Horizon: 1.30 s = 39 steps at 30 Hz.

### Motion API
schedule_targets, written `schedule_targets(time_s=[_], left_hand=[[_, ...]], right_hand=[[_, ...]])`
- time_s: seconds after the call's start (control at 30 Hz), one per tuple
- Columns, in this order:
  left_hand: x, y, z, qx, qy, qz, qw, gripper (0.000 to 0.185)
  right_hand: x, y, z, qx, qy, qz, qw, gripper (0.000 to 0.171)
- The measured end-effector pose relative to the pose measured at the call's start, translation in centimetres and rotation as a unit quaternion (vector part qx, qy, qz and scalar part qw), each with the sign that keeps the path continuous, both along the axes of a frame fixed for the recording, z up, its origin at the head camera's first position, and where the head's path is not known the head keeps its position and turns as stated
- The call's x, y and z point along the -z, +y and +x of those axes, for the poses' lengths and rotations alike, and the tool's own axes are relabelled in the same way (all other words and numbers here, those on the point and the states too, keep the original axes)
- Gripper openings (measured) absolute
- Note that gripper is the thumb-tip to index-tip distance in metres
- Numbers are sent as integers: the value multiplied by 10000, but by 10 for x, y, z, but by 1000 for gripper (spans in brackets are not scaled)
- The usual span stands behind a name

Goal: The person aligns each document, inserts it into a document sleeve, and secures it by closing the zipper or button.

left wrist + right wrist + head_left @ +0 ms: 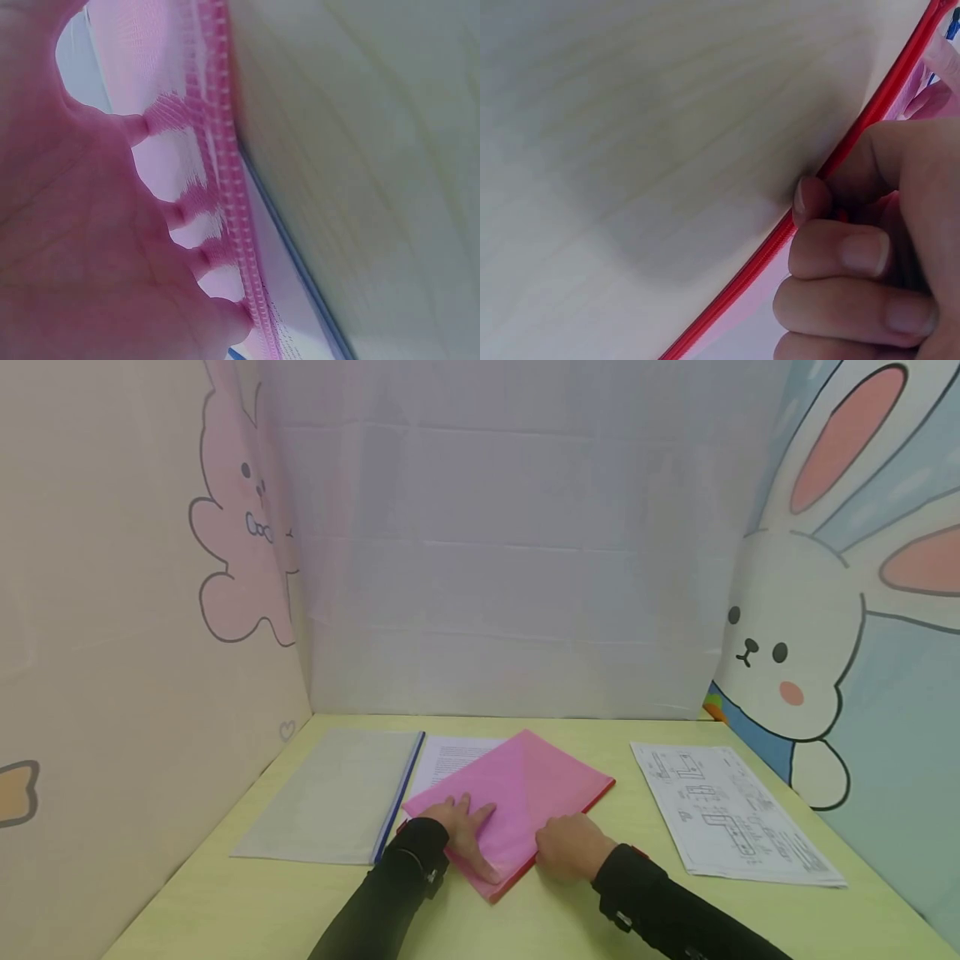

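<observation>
A pink zip pouch (510, 793) with a red zipper (757, 262) along its edge lies turned at an angle on the table. My left hand (467, 835) rests on its near left part with the fingers spread; in the left wrist view the fingertips press on the pink mesh beside a seam. At the near right edge, my right hand (572, 847) pinches the zipper between thumb and curled forefinger, the other fingers folded in. A bit of red shows between those fingers, the rest of it hidden by them.
Left of the pouch lies a clear folder (322, 797) with a blue spine bar. Printed sheets (446, 756) show partly from under the pouch. On the right are sheets with line drawings (731, 814). Curtain-like walls (510, 568) stand around the pale yellow table (247, 910).
</observation>
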State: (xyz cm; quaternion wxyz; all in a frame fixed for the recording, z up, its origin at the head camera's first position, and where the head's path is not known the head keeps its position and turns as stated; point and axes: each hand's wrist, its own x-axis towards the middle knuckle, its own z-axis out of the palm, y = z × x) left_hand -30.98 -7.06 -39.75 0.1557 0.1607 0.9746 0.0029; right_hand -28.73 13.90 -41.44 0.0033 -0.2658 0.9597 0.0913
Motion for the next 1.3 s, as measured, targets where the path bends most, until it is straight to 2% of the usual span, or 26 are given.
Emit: schedule_targets(time_s=[0.2, 0.43, 0.8, 1.1, 1.3], left_hand=[[2, 0, -1, -43, 38, 75, 10000, 115], [-2, 0, 3, -37, 107, 88, 9999, 114], [2, 0, 0, -34, 118, 52, 9999, 114], [1, 0, 1, -37, 95, 81, 9999, 113], [1, 0, 0, -31, 133, 57, 9999, 113]], right_hand=[[-1, -1, -1, -18, 15, -25, 10000, 25], [-1, -1, -3, 28, 5, -49, 10000, 24], [0, 2, -3, 143, -11, -99, 9998, 24], [2, 3, -4, 96, 94, -85, 9999, 24], [2, 4, -5, 210, -34, -120, 9997, 23]])
